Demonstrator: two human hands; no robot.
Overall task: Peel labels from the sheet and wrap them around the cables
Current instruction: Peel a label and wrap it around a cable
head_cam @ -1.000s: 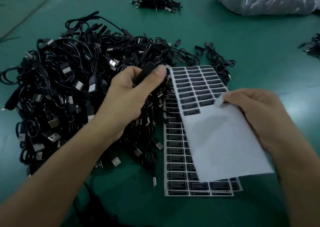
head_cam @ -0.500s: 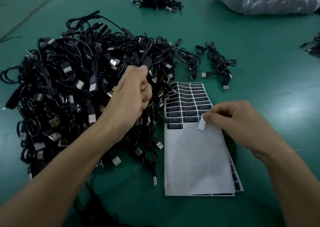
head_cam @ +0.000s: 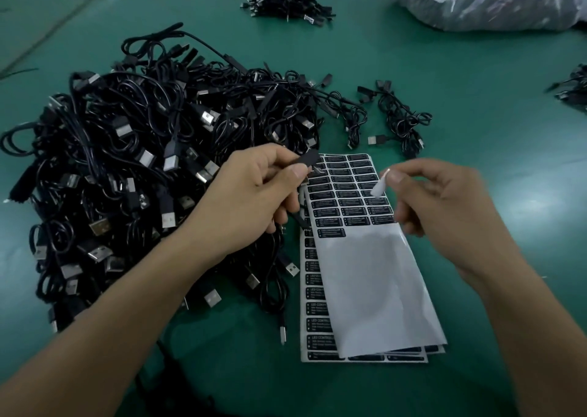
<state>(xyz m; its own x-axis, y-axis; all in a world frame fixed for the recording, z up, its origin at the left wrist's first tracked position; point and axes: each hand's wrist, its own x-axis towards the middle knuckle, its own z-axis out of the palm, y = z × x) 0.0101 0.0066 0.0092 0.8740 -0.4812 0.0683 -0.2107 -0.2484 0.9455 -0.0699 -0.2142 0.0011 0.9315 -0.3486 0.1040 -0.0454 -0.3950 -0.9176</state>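
Observation:
A big heap of black USB cables [head_cam: 133, 168] covers the left of the green table. My left hand [head_cam: 251, 200] is shut on the black controller block of one cable [head_cam: 309, 159], held over the top left corner of the label sheet [head_cam: 374, 276]. The sheet's upper rows carry black labels; its lower part is bare white backing, and more label sheets lie underneath. My right hand [head_cam: 444, 206] pinches a peeled label [head_cam: 379, 186] by one end, white side showing, just above the sheet's right column.
A small bundle of cables [head_cam: 397, 117] lies right of the heap. Another bundle [head_cam: 286, 5] sits at the far edge, beside a clear plastic bag of cables [head_cam: 482, 0] at the back right. More cables [head_cam: 571, 89] poke in at the right edge.
The top sheet, lifted a second ago, has dropped flat. My right hand has pulled one label off and raised it. My left hand drew a cable out of the heap toward the sheet.

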